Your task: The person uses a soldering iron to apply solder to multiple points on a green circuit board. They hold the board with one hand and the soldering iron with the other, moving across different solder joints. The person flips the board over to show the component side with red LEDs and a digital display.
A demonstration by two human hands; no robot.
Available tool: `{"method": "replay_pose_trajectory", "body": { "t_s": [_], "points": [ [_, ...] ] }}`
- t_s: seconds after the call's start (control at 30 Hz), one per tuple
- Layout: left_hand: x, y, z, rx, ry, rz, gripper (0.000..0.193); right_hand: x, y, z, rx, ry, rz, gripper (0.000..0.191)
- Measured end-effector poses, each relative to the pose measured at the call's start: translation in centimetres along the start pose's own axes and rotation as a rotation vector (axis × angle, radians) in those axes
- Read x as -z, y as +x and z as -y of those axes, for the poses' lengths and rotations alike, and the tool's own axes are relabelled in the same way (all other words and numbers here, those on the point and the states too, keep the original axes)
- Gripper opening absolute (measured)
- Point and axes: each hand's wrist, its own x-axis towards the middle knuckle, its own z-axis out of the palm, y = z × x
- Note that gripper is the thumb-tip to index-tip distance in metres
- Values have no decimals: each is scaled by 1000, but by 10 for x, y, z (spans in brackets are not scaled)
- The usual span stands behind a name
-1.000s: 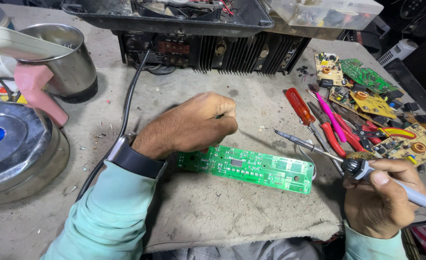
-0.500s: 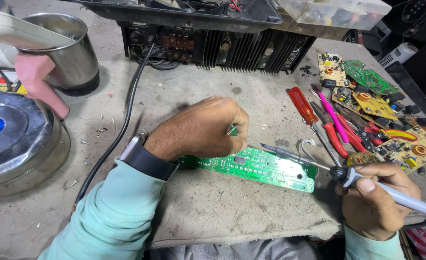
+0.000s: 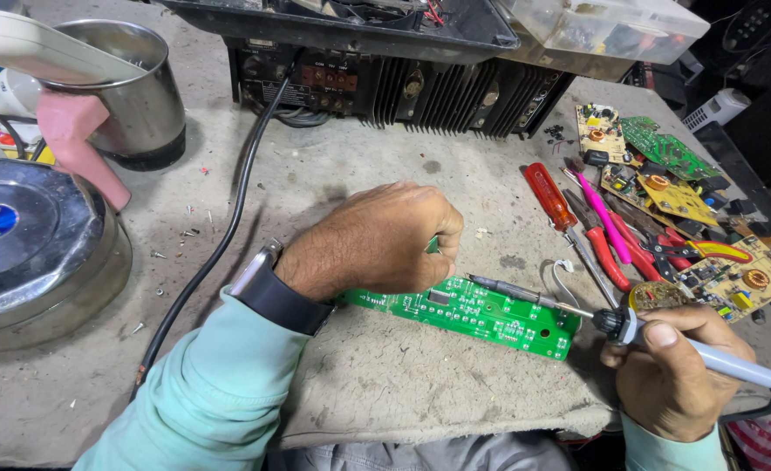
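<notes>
A long green circuit board lies on a grey cloth pad in front of me. My left hand rests palm-down on the board's left end, fingers curled, pinning it to the pad. My right hand grips a soldering iron by its pale handle; the metal tip lies over the middle of the board, close to my left fingers. A dark watch sits on my left wrist.
A black amplifier chassis stands at the back, its black cable running toward me. Screwdrivers and pliers and loose circuit boards crowd the right. A steel cup and round metal lid sit left.
The soldering iron's tip has moved left along the board toward my left hand. My left hand stays on the board's left end.
</notes>
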Motion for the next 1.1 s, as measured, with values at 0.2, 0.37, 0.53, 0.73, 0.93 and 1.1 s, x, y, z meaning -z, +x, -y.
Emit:
{"method": "replay_pose_trajectory", "body": {
  "t_s": [0.2,0.37,0.53,0.73,0.93,1.1],
  "points": [
    [1,0,-3,14,16,28,4,1,-4,1,-7,-57,-17,23],
    [2,-1,-4,7,14,48,7,-1,-4,2,-23,-37,-9,24],
    [2,-1,-4,6,15,51,4,-2,-3,3,-36,-39,0,21],
    [-2,-1,-2,-27,8,21,7,-9,-3,5,4,-101,7,23],
    [-3,-1,0,-59,8,-4,9,-11,-3,11,599,-931,145,8],
    [-6,1,-1,-47,5,11,9,-2,-4,6,581,-922,141,12]
  ]
}}
